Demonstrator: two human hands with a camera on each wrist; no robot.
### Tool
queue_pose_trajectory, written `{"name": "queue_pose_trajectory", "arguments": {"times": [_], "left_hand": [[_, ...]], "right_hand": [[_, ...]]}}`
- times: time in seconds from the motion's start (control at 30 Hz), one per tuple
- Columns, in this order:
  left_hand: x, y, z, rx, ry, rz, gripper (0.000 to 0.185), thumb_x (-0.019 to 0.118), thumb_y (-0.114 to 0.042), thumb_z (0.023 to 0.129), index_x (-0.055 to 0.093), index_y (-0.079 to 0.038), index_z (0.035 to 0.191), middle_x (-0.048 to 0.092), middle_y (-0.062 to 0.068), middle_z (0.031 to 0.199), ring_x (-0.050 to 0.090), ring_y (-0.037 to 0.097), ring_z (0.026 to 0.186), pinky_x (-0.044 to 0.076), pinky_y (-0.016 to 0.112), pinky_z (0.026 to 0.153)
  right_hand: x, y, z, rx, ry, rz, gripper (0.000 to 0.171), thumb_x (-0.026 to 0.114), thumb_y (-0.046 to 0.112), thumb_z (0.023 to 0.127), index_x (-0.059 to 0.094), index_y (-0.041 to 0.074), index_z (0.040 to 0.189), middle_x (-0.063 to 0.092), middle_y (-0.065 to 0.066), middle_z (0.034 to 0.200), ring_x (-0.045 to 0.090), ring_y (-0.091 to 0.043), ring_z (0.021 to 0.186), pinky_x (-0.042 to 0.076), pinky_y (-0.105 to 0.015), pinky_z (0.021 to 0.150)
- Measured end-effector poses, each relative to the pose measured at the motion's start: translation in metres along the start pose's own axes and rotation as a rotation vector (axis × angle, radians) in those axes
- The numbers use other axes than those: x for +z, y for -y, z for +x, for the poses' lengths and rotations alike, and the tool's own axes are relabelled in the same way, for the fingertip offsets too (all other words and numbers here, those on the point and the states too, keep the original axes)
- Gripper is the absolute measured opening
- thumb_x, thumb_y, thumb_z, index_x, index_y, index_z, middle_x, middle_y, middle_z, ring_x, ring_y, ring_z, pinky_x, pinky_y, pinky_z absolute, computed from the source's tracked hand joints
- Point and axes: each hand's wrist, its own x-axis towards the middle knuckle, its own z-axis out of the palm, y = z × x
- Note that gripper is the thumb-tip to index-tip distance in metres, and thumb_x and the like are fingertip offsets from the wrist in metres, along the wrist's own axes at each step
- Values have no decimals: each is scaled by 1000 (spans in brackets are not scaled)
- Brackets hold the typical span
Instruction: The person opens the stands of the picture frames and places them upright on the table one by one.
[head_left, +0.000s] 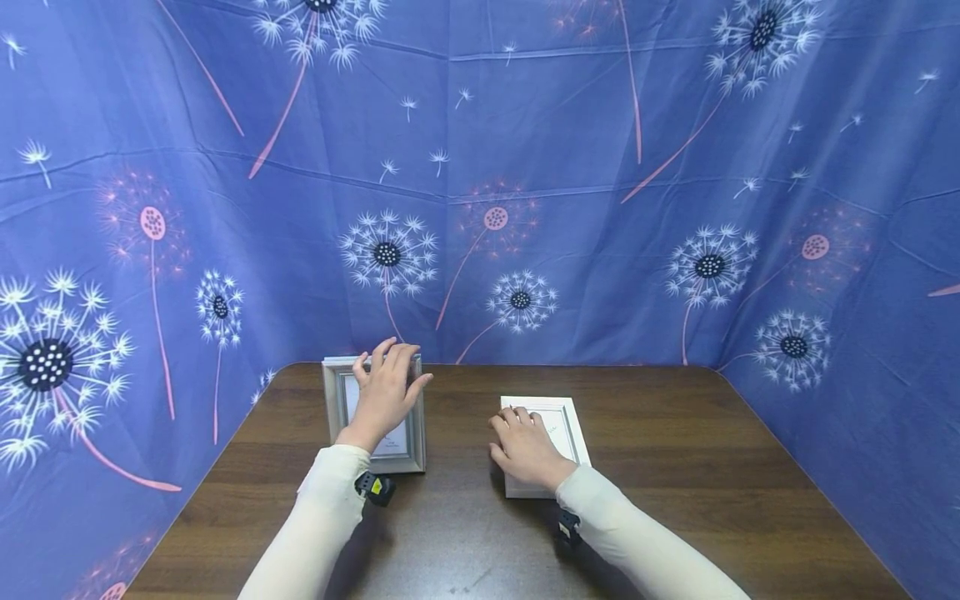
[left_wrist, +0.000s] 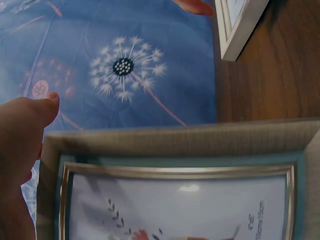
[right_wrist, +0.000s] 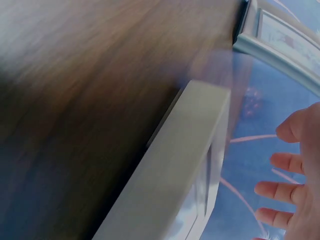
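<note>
Standing grey photo frame [head_left: 415, 417], tabletop [head_left: 675, 467] rear-left, w/ left hand [head_left: 385, 396] fingers straight, resting over its front. White frame [head_left: 564, 425] flat at centre; right hand [head_left: 525, 450] on it, fingers lightly bent. Blue dandelion cloth [head_left: 525, 167] behind.

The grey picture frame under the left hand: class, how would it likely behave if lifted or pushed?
The grey picture frame looks rigid, so it probably lifts without flexing. Its shiny pane suggests glass, likely fragile. Lying flat on the table, it should slide rather than tip.
</note>
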Motion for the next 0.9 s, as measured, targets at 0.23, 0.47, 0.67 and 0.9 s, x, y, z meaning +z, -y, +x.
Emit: {"name": "queue_pose_trajectory", "arguments": {"times": [0.23,0.47,0.67,0.9], "left_hand": [[8,-11,3,48,66,35,47,70,-30,93,57,-3,129,57,14,128,36,34,133,16,67,101],[16,-26,2,85,109,71,48,70,-32,93,57,-5,130,59,11,128,37,31,134,19,64,102],[24,-38,1,129,140,69,47,72,-31,92,58,-6,129,60,10,126,40,31,133,20,64,103],[36,-48,-3,183,195,117,48,68,-37,93,57,-9,131,59,6,127,41,29,130,24,58,101]], "right_hand": [[-6,-19,-12,33,16,-2,29,58,25,94,60,9,118,57,-13,121,51,-35,113,39,-52,88],[-11,-37,-21,62,32,-10,29,59,24,93,60,8,117,57,-14,119,50,-37,114,38,-58,93],[-15,-49,-31,86,37,-14,28,59,24,93,60,7,116,56,-14,118,50,-37,114,38,-57,92],[-16,-62,-40,117,46,-40,29,60,25,92,60,8,115,55,-15,119,49,-38,115,37,-59,94]]}}
